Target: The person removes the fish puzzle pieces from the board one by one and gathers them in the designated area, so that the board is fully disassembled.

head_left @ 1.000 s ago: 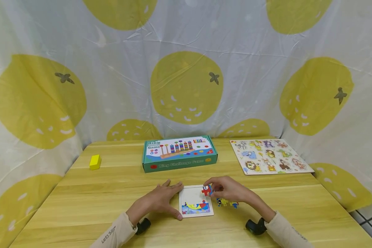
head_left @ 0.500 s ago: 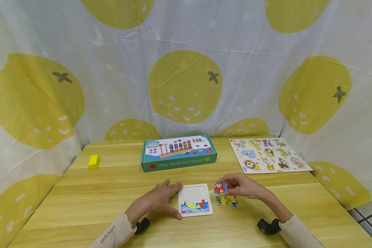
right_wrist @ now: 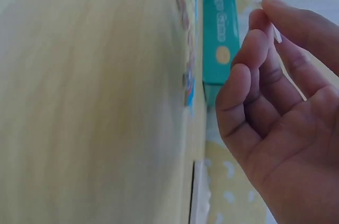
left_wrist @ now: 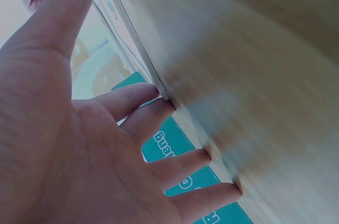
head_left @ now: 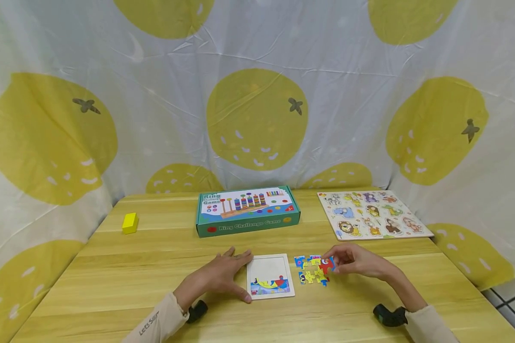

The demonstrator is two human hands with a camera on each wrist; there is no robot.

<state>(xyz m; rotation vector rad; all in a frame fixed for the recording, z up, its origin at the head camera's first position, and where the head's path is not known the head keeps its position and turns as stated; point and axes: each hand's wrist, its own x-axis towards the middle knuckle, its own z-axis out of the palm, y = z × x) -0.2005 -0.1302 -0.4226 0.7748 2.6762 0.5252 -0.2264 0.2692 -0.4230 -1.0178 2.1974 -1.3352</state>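
My left hand (head_left: 225, 276) lies with spread fingers along the left side of a small white jigsaw tray (head_left: 268, 257). Its thumb and fingertips touch the tray's edge, which shows as a thin board (left_wrist: 139, 44) in the left wrist view. Joined pieces with a yellow and red picture (head_left: 274, 284) fill the tray's lower part. Right of the tray, my right hand (head_left: 356, 259) pinches a red and blue puzzle piece (head_left: 326, 266) beside several loose puzzle pieces (head_left: 310, 276). In the right wrist view, the curled fingers of the right hand (right_wrist: 275, 91) hide most of that piece.
A green Ring Challenge Game box (head_left: 249, 226) stands behind the tray. An animal puzzle board (head_left: 374, 216) lies at the back right, and a yellow block (head_left: 130, 223) at the far left. A lemon-print cloth (head_left: 257, 119) hangs around the wooden table (head_left: 163, 257).
My right hand has carried the red puzzle piece from over the tray rightward to the loose pieces, uncovering more of them. The left hand has stayed at the tray.
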